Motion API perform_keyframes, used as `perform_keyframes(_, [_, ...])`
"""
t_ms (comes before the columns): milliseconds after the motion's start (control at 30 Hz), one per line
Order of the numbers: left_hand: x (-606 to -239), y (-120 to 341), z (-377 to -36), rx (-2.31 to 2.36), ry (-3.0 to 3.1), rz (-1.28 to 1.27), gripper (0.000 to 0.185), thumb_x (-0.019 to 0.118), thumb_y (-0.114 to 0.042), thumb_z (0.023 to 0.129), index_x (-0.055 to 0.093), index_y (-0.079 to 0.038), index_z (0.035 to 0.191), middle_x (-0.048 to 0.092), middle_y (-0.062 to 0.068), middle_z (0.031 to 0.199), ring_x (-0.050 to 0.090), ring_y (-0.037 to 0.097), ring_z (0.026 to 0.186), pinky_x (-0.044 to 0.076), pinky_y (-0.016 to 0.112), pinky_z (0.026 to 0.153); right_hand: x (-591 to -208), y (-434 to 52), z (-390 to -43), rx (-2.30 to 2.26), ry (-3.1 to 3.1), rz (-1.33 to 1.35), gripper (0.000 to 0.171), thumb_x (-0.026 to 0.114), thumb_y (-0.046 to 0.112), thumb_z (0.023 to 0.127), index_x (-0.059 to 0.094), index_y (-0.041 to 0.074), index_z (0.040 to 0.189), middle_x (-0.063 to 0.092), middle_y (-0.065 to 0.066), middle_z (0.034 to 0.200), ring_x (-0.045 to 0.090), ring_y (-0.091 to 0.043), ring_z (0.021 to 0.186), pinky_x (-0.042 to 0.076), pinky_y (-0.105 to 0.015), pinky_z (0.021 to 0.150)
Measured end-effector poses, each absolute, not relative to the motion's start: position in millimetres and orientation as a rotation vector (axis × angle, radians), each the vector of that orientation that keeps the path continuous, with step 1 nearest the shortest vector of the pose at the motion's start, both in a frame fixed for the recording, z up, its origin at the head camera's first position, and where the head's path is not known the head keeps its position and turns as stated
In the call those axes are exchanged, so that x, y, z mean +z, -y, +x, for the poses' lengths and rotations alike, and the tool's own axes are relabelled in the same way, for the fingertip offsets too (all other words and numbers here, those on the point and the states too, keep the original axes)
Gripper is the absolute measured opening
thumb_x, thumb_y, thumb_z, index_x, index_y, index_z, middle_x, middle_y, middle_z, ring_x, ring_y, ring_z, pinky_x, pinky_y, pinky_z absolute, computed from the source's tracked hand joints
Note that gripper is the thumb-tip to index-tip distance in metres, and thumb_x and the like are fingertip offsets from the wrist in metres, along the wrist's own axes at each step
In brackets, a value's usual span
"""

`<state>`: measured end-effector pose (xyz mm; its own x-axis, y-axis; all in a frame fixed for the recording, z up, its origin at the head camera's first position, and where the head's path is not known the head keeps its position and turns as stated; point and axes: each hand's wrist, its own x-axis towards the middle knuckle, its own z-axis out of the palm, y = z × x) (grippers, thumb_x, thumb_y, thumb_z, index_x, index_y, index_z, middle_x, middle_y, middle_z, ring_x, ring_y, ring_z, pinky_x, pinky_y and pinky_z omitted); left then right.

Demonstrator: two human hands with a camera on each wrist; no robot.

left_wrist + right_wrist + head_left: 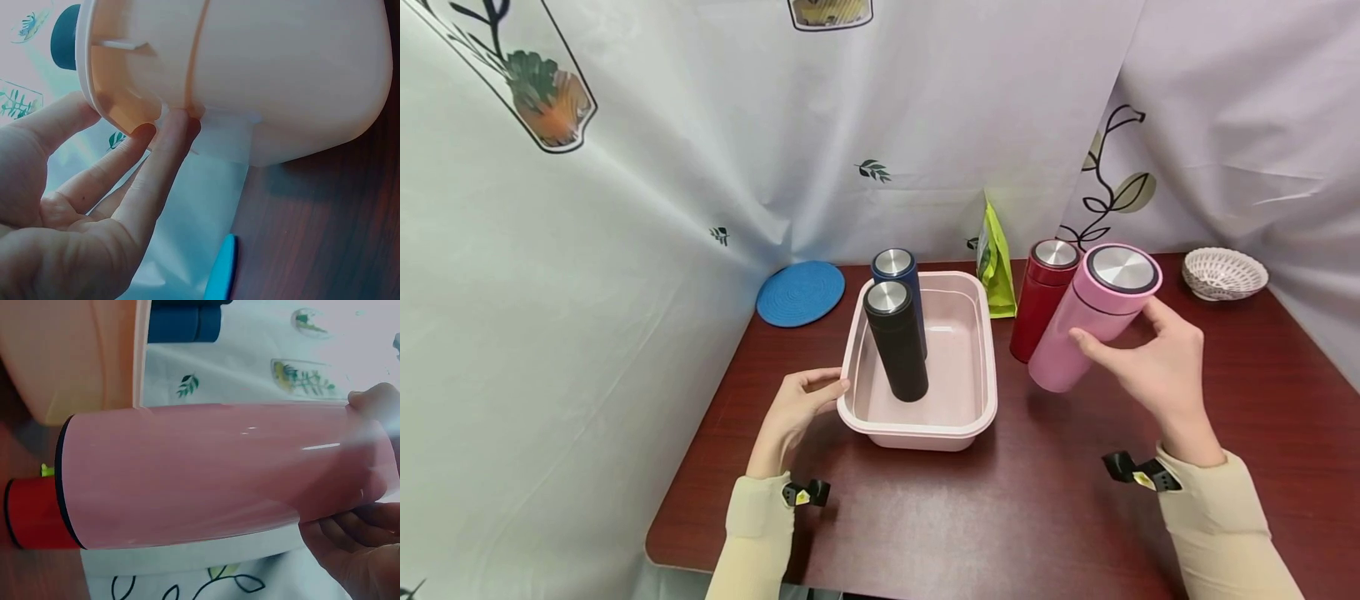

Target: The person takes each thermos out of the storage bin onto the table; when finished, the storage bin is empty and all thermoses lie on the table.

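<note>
A pink tub (917,423) stands mid-table with a black flask (897,342) and a blue flask (896,268) upright inside it. My left hand (823,387) touches the tub's near-left corner, its straight fingers (159,162) lying under the rim of the tub (250,69). My right hand (1114,327) grips a pink flask (1093,312), tilted, just right of the tub. In the right wrist view the pink flask (212,475) fills the frame, with my fingers (350,531) curled round its top end. A red flask (1043,298) stands upright right behind it, also showing as the red flask (31,515).
A blue round coaster (800,292) lies at the back left. A green pouch (995,262) stands behind the tub, and a white openwork basket (1223,272) sits at the back right. Printed white curtains close off the left and back. The dark wooden table (970,533) ends near me.
</note>
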<state>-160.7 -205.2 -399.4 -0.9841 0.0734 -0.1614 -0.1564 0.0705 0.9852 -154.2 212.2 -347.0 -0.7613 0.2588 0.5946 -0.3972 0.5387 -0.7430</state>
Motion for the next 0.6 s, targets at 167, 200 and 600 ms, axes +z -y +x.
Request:
perform_keyframes(167, [-400,205,-161,2.042,-2.159,-0.091,0.045,0.072,-0.014,0.078,0.057,0.006,0.115,0.057,0.022,0.112,0.063,0.026,0.089,0.050,0.039,0.078,-355,-217,-160,1.204,2.139,0.055,0.048,0.086,0.020,0.057,0.068,0.019,0.101,0.064,0.010,0.082,0.052,-0.004,0.060,0.038,-0.013,0.053])
perform_keyframes(200, [-401,205,-161,2.045,-2.157,-0.096,0.044,0.072,-0.014,0.078,0.057,0.005,0.115,0.057,0.021,0.112,0.063,0.026,0.089,0.050,0.040,0.079,-356,-218,-161,1.198,2.144,0.043,0.047,0.086,0.021,0.058,0.068,0.019,0.101,0.064,0.010,0.080,0.051,-0.004,0.058,0.038,-0.013,0.052])
perform_keyframes(600, [-400,206,-159,2.050,-2.148,-0.074,0.046,0.072,-0.016,0.078,0.057,0.006,0.116,0.055,0.022,0.115,0.063,0.026,0.090,0.049,0.041,0.081,-379,-237,-184,1.099,2.210,-0.135,0.046,0.083,0.037,0.059,0.067,0.015,0.096,0.058,0.015,0.072,0.045,-0.014,0.066,0.029,-0.021,0.055])
